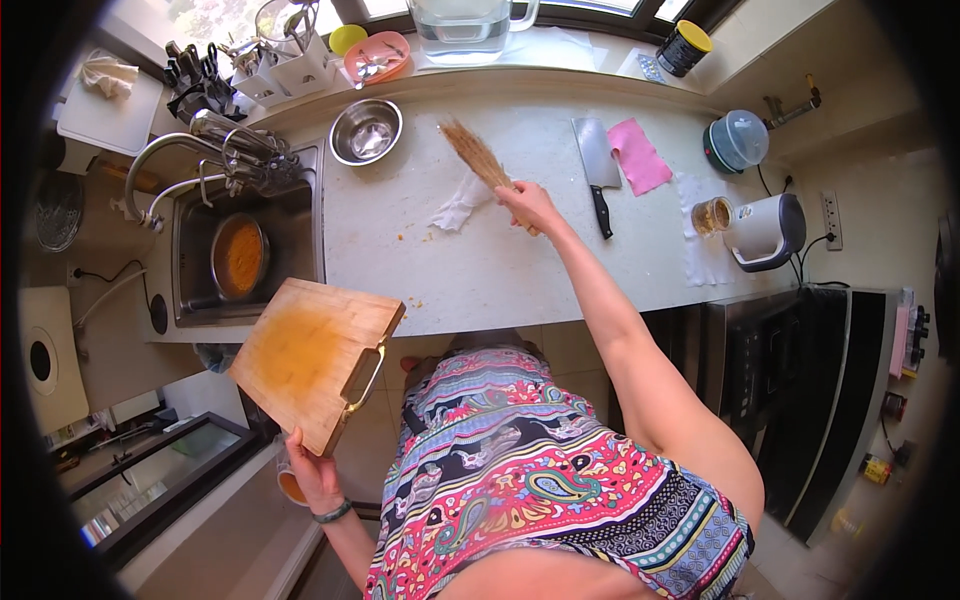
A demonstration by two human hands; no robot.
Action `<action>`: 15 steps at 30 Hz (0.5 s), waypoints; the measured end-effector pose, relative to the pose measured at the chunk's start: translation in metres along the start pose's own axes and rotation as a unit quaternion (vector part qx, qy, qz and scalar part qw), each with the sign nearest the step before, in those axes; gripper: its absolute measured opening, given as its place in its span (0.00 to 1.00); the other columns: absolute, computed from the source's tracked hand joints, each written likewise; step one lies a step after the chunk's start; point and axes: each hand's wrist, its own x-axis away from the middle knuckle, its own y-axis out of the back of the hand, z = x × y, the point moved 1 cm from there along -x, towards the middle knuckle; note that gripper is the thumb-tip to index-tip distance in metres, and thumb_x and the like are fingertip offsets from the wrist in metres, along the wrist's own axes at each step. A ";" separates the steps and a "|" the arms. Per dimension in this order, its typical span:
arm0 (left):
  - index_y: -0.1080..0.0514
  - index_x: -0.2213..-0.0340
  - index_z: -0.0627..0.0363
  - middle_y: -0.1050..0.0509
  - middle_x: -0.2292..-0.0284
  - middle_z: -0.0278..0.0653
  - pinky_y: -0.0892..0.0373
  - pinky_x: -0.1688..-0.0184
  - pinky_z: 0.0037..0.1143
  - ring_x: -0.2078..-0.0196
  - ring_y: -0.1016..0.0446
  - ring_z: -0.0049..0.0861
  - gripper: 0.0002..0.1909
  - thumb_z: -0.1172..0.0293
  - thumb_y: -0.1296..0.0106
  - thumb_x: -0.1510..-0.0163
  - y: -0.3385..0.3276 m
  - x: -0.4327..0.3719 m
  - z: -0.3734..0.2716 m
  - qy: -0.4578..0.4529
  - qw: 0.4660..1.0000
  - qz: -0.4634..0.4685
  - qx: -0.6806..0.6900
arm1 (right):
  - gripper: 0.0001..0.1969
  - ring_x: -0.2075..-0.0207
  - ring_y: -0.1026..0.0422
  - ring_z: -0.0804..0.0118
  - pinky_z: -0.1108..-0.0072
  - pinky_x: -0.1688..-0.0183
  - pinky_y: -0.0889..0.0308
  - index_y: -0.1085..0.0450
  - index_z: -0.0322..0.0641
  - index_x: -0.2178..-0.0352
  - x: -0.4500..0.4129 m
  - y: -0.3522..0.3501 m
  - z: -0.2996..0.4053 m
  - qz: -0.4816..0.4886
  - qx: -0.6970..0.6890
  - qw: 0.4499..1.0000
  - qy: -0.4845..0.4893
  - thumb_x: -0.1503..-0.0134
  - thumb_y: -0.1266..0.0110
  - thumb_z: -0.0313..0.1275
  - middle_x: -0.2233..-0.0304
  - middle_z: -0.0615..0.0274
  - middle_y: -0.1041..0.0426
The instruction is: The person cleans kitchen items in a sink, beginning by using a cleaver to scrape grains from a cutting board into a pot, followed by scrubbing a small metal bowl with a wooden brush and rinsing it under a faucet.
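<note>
My left hand grips the near corner of a wooden cutting board, held tilted in front of the sink; an orange stain marks its face and a metal handle is on its side. In my right hand is a small straw brush, held over the counter with its bristles pointing away from me. A crumpled white paper towel lies beside the brush. Orange crumbs are scattered on the countertop. A cleaver with a black handle lies to the right, against a pink cloth.
The sink holds a metal bowl with orange contents. An empty steel bowl stands near the faucet. At right are a glass jar, an electric kettle and a lidded appliance. A water container stands on the windowsill.
</note>
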 end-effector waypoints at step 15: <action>0.38 0.49 0.61 0.32 0.50 0.38 0.37 0.46 0.28 0.49 0.33 0.27 0.24 0.63 0.53 0.45 -0.001 0.012 -0.014 -0.010 1.000 -0.009 0.009 | 0.21 0.81 0.29 0.70 0.76 0.76 0.33 0.29 0.36 0.75 -0.002 -0.034 0.040 0.022 0.111 0.992 0.048 0.53 0.43 0.47 0.82 0.63 0.30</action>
